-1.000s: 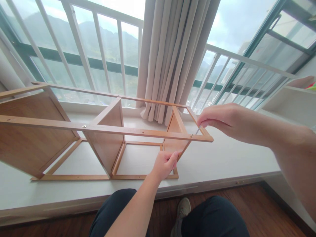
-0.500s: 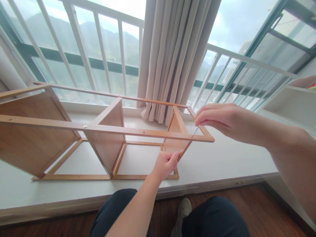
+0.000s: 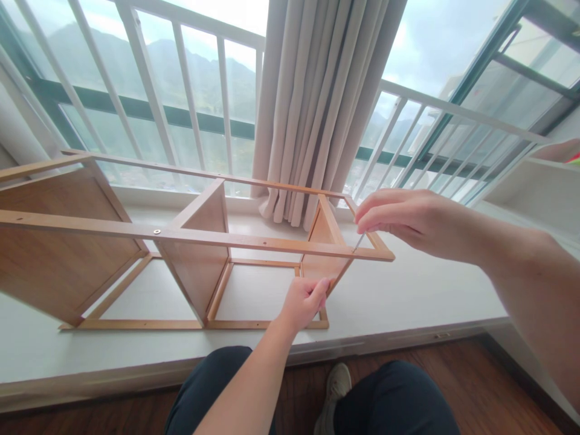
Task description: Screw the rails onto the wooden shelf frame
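On a white window ledge [image 3: 27, 356], an open, light brown wooden shelf frame [image 3: 208, 236] is laid along its length, its left end cut off by the edge of the view. At the left, a wide, flat wooden board [image 3: 54, 241] is held between the rails, and a small round metal fastener [image 3: 156, 232] is seen in the upper near rail. Further right, a narrower middle board [image 3: 199, 266] is set across the frame, with a pleated grey-beige curtain [image 3: 326, 103] hung behind. The left hand [image 3: 302, 303] is curled, its fingers closed around the near edge of a third, right-hand wooden board [image 3: 318, 229], just below the upper rail; how much of that edge is covered by the fingers cannot be told. Beside it, the tip of a thin, straight metal tool [image 3: 359, 242] is brought to the upper rail near its right end, and its other end is pinched between the bent fingertips of the right hand [image 3: 401, 211], by which most of it is hidden. The frame is judged stiff and fairly light but awkwardly long, apt to be twisted if pushed at one corner; it is best gripped at a board edge close to the joint. The slim tool could easily be slipped sideways.
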Demonstrator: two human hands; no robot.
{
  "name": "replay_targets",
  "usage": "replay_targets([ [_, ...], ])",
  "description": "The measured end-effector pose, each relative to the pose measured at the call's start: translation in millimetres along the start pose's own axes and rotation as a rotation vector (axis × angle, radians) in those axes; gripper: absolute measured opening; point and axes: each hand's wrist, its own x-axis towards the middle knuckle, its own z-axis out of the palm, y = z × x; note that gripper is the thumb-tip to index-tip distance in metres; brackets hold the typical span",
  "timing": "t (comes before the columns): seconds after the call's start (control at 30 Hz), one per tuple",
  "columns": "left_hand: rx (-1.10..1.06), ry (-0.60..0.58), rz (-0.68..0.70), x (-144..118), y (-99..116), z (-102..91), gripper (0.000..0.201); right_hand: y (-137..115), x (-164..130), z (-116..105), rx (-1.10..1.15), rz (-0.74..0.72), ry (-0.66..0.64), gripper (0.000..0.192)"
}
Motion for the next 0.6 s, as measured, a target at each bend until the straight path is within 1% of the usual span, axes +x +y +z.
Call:
replay_targets([
  [0.17, 0.003, 0.003, -0.018, 0, 3, 0.0, 0.071, -1, -2, 3, -0.097, 0.057, -0.017, 0.025],
  [0.43, 0.017, 0.002, -0.026, 0, 0, 0.6, 0.072, -8, -6, 6, -0.208, 0.264, -0.068, 0.022],
  [0.6, 0.026, 0.016, -0.037, 0, 1, 1.0, 0.071, -16, -5, 4, -0.216, 0.304, -0.071, 0.019],
])
